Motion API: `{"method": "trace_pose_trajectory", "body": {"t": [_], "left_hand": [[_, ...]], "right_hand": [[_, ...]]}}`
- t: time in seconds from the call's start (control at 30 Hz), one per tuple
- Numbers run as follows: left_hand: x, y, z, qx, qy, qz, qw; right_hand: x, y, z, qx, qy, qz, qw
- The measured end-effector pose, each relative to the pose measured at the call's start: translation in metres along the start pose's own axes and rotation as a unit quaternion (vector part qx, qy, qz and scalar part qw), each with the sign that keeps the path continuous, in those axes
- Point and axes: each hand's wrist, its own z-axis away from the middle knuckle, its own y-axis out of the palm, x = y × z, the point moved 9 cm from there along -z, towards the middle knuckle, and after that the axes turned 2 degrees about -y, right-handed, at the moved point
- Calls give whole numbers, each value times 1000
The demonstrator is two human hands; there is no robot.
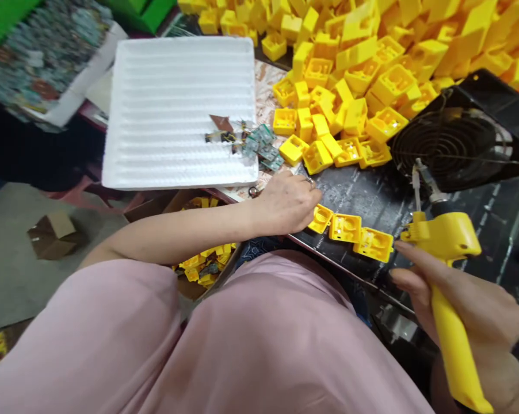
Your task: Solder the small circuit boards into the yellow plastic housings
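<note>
My left hand (pixel 290 201) is closed at the left end of a short row of yellow plastic cases, its curled fingers on the leftmost case (pixel 321 218) and partly covering it. Beside that one, a middle case (pixel 344 227) and a right case (pixel 374 244) lie with their hollow sides up. In my right hand (pixel 470 305) is a yellow soldering gun (pixel 451 322), with a metal tip and a thin feed tube pointing away from me. The right fingertips come close to the right case; whether they touch it I cannot tell.
A large heap of yellow cases (pixel 354 75) covers the back. A black fan (pixel 449 132) stands behind the gun's tip. On the left, a white foam tray (pixel 177 103) bears small circuit boards (pixel 259 144) at its right edge. Below the table edge sits a box of yellow pieces (pixel 203 267).
</note>
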Motion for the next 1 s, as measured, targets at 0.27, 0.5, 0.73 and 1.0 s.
{"method": "trace_pose_trajectory", "body": {"t": [0.27, 0.5, 0.73, 1.0], "left_hand": [[71, -34, 13, -145, -66, 80, 984], [200, -47, 24, -108, -210, 222, 946], [178, -119, 49, -324, -122, 330, 878], [-5, -48, 6, -109, 137, 244, 954]], "right_hand": [[10, 38, -25, 36, -97, -42, 994], [12, 42, -20, -6, -76, 16, 997], [11, 42, -21, -40, 10, -38, 998], [21, 57, -51, -115, 110, -202, 966]]}}
